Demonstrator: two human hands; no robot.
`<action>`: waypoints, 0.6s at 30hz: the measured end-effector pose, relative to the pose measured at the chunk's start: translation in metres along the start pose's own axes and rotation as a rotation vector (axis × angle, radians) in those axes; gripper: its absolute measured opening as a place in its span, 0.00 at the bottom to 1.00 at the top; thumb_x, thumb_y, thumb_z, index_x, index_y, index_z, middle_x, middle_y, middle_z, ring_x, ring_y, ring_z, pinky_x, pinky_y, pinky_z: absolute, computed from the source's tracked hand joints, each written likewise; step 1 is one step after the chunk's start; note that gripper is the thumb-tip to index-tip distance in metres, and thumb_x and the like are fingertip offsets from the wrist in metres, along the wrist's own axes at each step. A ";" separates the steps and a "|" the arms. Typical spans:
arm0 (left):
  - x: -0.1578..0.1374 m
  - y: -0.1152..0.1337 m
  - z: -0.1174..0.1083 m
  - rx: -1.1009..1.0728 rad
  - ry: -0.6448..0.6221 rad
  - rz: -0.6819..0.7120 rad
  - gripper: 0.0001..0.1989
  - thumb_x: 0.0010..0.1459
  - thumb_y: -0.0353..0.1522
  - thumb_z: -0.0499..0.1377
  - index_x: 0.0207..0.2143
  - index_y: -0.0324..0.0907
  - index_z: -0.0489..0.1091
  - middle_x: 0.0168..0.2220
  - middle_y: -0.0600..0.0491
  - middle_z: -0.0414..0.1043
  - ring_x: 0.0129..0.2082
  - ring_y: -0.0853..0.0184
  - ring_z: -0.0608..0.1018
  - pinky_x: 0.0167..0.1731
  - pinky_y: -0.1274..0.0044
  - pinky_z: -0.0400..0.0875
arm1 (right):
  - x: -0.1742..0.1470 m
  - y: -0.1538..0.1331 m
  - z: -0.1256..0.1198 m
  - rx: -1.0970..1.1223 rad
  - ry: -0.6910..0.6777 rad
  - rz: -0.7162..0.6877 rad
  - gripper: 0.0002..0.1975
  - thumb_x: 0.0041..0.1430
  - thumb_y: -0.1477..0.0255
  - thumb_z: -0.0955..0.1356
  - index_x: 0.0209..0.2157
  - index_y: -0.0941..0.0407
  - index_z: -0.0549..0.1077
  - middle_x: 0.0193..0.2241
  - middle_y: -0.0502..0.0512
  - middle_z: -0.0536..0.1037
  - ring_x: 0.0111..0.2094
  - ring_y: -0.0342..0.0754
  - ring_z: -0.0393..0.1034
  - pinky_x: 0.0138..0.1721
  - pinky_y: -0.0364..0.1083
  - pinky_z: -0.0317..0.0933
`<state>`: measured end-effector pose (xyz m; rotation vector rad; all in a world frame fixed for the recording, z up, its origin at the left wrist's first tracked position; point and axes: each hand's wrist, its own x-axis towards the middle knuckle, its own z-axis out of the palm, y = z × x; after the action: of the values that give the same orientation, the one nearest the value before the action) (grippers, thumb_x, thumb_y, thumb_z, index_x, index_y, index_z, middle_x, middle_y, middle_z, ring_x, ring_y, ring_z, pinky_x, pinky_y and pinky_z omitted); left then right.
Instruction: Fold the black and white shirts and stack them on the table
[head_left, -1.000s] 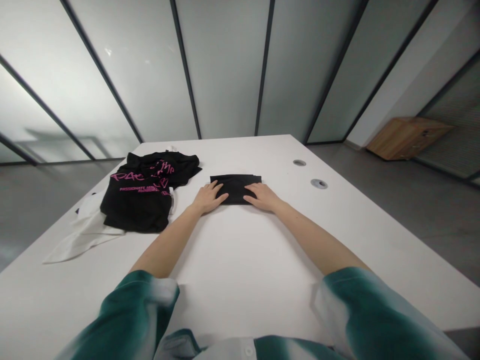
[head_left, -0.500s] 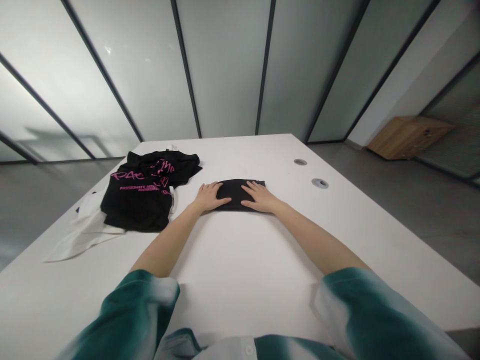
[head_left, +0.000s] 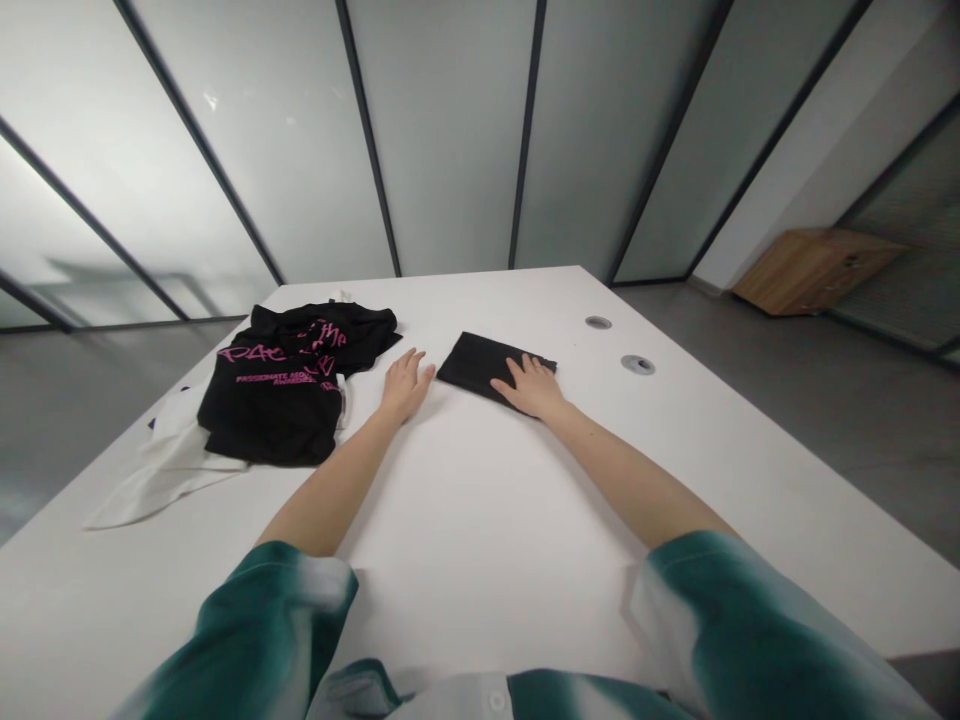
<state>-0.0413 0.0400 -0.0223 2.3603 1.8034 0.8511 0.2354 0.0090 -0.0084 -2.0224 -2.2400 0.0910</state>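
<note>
A folded black cloth [head_left: 477,362], compact and roughly rectangular, lies turned at an angle in the middle of the white table [head_left: 480,500]. My right hand [head_left: 534,386] rests flat on its right part, fingers spread. Just off the cloth's left corner is my left hand [head_left: 405,388], fingers apart and holding nothing. Further left lies a heap of garments: a black T-shirt with pink lettering [head_left: 274,415] on top and white fabric [head_left: 161,475] poking out from under it.
Two round grommets [head_left: 637,365] are set in the table's right side. A wooden cabinet [head_left: 802,270] stands on the floor beyond the right edge. Frosted glass panels [head_left: 450,130] rise behind the far edge.
My left hand has come off the black cloth and moved left. The cloth has turned clockwise and shifted slightly right under my right hand.
</note>
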 end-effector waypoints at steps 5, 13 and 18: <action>0.002 -0.004 0.002 -0.010 0.055 0.006 0.22 0.69 0.42 0.48 0.57 0.40 0.67 0.63 0.41 0.65 0.63 0.54 0.67 0.64 0.60 0.59 | -0.002 0.018 -0.012 -0.036 0.201 0.084 0.34 0.68 0.51 0.55 0.63 0.61 0.67 0.59 0.71 0.68 0.58 0.67 0.62 0.58 0.63 0.54; -0.001 0.001 0.002 0.003 0.037 0.036 0.22 0.68 0.42 0.49 0.57 0.40 0.67 0.63 0.41 0.65 0.63 0.54 0.67 0.63 0.59 0.59 | -0.005 0.002 -0.003 -0.026 0.012 -0.199 0.33 0.68 0.51 0.56 0.68 0.51 0.60 0.69 0.59 0.57 0.68 0.63 0.48 0.65 0.61 0.47; 0.000 0.002 0.001 0.016 0.002 0.009 0.22 0.69 0.41 0.48 0.58 0.39 0.67 0.63 0.41 0.65 0.63 0.54 0.66 0.63 0.60 0.58 | 0.003 0.008 -0.001 -0.011 -0.060 -0.040 0.30 0.70 0.58 0.52 0.70 0.50 0.55 0.71 0.57 0.52 0.71 0.61 0.42 0.67 0.64 0.43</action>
<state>-0.0394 0.0392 -0.0223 2.3795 1.8085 0.8443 0.2434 0.0124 -0.0086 -2.0057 -2.3205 0.1371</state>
